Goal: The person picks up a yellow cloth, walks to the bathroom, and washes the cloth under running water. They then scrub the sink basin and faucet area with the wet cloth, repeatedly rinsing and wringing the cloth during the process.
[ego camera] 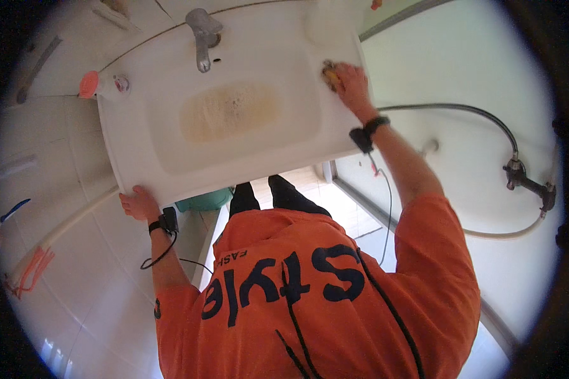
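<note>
A white washbasin (137, 166) lies before me, with a yellowish-brown stained patch (232, 111) on the floor of its bowl. My right hand (354, 87) grips a scouring sponge (331, 76), blurred, against the rim at the right of the bowl. My left hand (140, 203) rests on the basin's near left corner, its fingers over the outer edge, holding no separate object that I can see. At the back of the basin stands a metal faucet (202, 40). A white bottle (111, 85) with a pink cap is at the back left corner.
On the right, a dark shower hose (455, 106) runs to a mixer valve (526, 180) by the wall. A green basin or bucket (206, 200) is below the sink's near edge. Reddish strands (37, 267) hang at the left. Thin cables trail from both wrist straps.
</note>
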`<state>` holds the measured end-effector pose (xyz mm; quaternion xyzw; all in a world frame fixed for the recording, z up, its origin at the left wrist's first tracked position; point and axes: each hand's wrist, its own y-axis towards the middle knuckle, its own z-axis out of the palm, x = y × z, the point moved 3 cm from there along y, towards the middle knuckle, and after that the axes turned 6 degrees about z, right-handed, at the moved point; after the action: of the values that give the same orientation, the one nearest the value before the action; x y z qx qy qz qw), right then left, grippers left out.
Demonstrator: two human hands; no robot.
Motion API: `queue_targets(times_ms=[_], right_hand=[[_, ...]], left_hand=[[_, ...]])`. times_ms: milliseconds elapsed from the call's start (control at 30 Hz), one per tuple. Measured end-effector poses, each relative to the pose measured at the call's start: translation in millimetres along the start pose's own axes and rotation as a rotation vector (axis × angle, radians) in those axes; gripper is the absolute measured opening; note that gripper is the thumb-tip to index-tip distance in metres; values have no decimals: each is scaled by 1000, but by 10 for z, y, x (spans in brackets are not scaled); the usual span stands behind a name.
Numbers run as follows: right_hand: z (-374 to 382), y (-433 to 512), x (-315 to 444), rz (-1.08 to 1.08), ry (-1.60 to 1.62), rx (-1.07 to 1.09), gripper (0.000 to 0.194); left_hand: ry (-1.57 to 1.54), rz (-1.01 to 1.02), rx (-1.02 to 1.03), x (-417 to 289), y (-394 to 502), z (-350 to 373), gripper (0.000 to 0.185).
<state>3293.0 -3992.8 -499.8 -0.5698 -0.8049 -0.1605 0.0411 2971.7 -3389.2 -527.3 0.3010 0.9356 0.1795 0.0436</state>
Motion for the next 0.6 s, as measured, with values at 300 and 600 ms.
queue_targets(times_ms=[300, 600], right_hand=[[-496, -1197, 257, -15, 108, -34, 35], [66, 49, 691, 120, 402, 79, 34]], left_hand=[[55, -60, 87, -53, 14, 4, 55], [19, -91, 75, -128, -31, -89, 54]])
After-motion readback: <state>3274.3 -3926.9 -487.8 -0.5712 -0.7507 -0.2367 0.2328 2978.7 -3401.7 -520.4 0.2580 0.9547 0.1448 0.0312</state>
